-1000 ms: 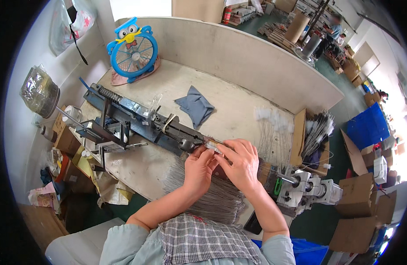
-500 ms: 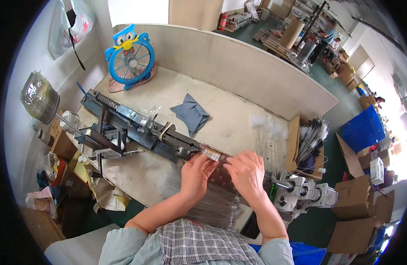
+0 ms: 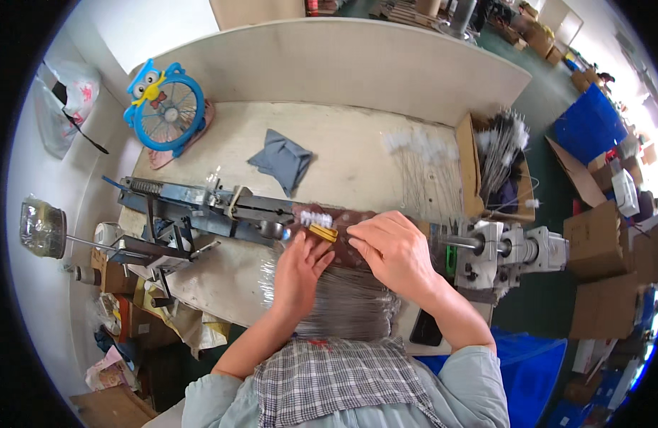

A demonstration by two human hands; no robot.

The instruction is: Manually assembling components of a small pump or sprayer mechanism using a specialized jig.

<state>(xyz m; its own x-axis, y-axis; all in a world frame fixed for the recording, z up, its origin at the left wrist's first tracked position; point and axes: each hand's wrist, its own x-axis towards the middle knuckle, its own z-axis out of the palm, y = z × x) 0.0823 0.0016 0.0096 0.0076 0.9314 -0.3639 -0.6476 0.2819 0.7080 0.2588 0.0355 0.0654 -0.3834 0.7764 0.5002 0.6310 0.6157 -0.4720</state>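
Observation:
My left hand (image 3: 297,277) rests at the front of the bench jig, fingers apart and a little bent. Its fingertips are close to a yellow, brass-like block (image 3: 323,232); whether they touch it is unclear. Just behind the block lies a white, fluffy-looking strip (image 3: 316,218), on a brown dotted cloth (image 3: 356,217). To the right, my right hand (image 3: 397,255) hovers over the cloth with thumb and fingers pinched together; anything between them is too small to make out. A thick bundle of thin metal wires (image 3: 350,303) lies in front of both hands.
The long metal jig (image 3: 236,207) runs leftward, with a clamp mechanism (image 3: 484,250) at the right. Behind are a grey cloth (image 3: 281,161), a blue fan (image 3: 170,114) and white-tipped wires (image 3: 425,164). A carton (image 3: 469,164) holds more wires. A phone (image 3: 426,328) lies at the near edge.
Both hands were together at a white and yellow piece; now they are farther apart, the right one off the piece. The yellow block and white strip now show separately. The view has shifted.

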